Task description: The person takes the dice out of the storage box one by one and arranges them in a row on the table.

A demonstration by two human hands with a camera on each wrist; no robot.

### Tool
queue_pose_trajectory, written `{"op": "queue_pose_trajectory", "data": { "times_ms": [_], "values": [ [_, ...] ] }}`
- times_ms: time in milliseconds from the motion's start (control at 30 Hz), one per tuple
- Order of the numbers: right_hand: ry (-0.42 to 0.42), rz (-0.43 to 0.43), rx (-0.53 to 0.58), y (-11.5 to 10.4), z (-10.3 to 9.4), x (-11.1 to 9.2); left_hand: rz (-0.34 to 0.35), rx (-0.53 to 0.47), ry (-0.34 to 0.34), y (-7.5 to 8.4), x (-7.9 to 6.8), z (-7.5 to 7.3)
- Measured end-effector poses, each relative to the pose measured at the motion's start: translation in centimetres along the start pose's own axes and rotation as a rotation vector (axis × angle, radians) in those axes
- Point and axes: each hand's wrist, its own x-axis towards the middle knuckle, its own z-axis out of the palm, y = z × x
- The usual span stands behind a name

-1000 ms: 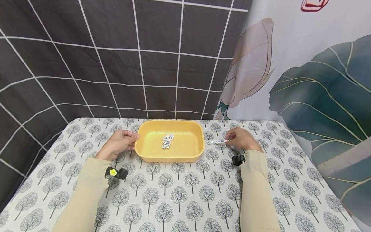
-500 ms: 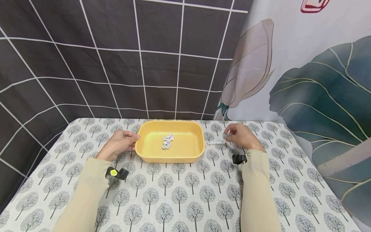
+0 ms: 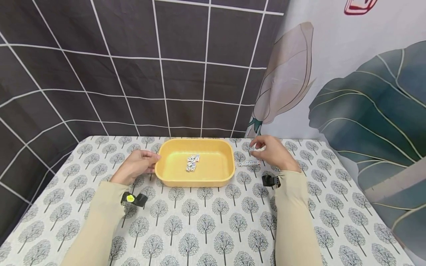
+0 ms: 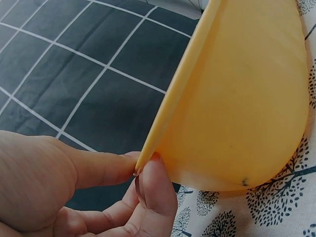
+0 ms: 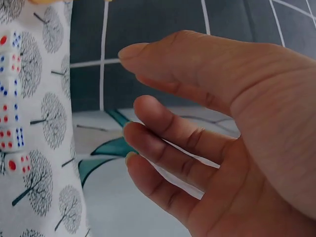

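Observation:
A yellow plastic basin (image 3: 173,177) stands on the table, with several white dice (image 3: 192,162) clustered on its floor. My left hand (image 3: 138,164) pinches the basin's left rim; in the left wrist view the thumb and fingers grip the rim's edge (image 4: 170,98). To the right of the basin, more dice (image 3: 249,163) lie in a straight row on the cloth. My right hand (image 3: 274,151) hovers just behind the row's right end, holding nothing. In the right wrist view its fingers (image 5: 163,133) are loosely bent, and the dice row (image 5: 11,103) with red and blue pips runs along the left side.
A tree-patterned cloth (image 3: 206,221) covers the table. Behind it hangs a dark curtain with a white grid (image 3: 183,77), and at the right a pale curtain with large leaf prints (image 3: 376,96). Each wrist wears a small black camera (image 3: 271,181).
My right hand has let go of the right end of the dice row, lifted and moved slightly back and left. The left hand and basin have stayed put.

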Motion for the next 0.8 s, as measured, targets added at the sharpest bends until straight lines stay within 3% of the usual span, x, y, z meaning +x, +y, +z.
{"op": "queue_pose_trajectory", "data": {
  "times_ms": [800],
  "values": [
    [0.07,-0.167,0.012,-4.5,2.4,1.2,0.006,0.004,-0.005,-0.1,0.1,0.0]
  ]
}}
